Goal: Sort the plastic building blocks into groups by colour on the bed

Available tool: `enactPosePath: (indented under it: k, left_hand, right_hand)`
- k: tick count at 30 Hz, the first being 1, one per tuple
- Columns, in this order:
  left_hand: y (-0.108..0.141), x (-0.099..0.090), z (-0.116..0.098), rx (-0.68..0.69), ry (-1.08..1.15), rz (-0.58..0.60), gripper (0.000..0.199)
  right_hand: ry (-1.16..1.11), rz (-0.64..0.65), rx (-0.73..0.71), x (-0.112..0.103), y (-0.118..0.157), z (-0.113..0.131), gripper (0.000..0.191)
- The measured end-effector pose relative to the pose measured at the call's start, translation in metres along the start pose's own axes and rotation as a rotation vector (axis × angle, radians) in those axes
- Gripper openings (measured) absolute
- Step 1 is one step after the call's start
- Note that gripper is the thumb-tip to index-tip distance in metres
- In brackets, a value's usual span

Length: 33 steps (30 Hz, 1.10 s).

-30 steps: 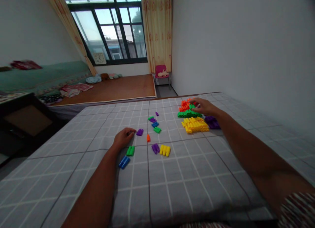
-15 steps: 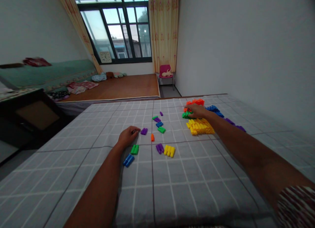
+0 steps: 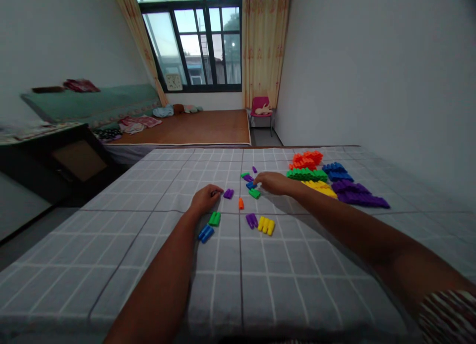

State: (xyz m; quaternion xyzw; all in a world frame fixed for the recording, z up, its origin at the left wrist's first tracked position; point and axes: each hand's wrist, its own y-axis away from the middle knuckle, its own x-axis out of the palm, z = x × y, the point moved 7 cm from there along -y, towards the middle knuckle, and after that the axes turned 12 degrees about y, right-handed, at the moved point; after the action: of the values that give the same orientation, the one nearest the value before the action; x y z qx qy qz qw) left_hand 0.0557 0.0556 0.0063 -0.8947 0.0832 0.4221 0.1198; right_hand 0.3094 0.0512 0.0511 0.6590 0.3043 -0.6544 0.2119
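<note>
Left hand [image 3: 205, 199]: Although its fingers are seen curled beside a purple pair [image 3: 231, 193], whether anything is gripped cannot be told.
Blue block [image 3: 250, 185]: lying between a purple block [image 3: 247, 178] and a green block [image 3: 255, 193], which could be knocked if fingertips were swept sideways.
Right hand [image 3: 274, 182]: its fingertips are placed at the blue block; a grasp cannot be confirmed.
Yellow pile [image 3: 323, 187]: partly hidden by the forearm; could be scattered if the arm were drawn back low.

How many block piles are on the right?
5: orange pile at back; green pile, then yellow pile before it, yellow partly hidden by the right arm; blue pile and purple pile to their right.
</note>
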Motion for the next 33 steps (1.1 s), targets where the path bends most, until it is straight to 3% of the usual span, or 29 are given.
enactPosePath:
  k: [4,7,14,19,22,27,30,33]
  left_hand:
    - [0.001,-0.001,-0.001,0.009,-0.004,0.0,0.029]
    - [0.001,-0.001,-0.003,0.019,-0.012,-0.003,0.029]
    - [0.0,-0.002,-0.003,0.015,-0.002,-0.005,0.028]
    - [-0.001,-0.003,0.0,0.03,-0.006,-0.006,0.029]
    - [-0.001,-0.004,-0.002,0.048,-0.001,0.005,0.03]
    - [-0.003,-0.004,0.001,0.042,-0.018,0.03,0.033]
    - [-0.006,-0.003,0.007,0.042,-0.029,0.033,0.034]
    - [-0.008,-0.004,0.011,0.053,-0.039,0.022,0.034]
  right_hand:
    - [0.059,-0.014,0.197,0.019,-0.023,-0.002,0.022]
    - [0.087,-0.023,0.284,0.025,-0.032,0.001,0.029]
    - [0.02,0.04,0.195,0.024,-0.036,0.021,0.027]
    - [-0.04,-0.043,0.152,0.005,-0.012,0.011,0.033]
    - [-0.058,-0.17,0.178,-0.021,0.022,-0.026,0.036]
    - [-0.049,-0.267,0.522,-0.054,0.118,-0.15,0.026]
    - [-0.057,-0.281,0.713,-0.055,0.184,-0.212,0.023]
    - [-0.109,-0.278,0.798,-0.042,0.231,-0.241,0.024]
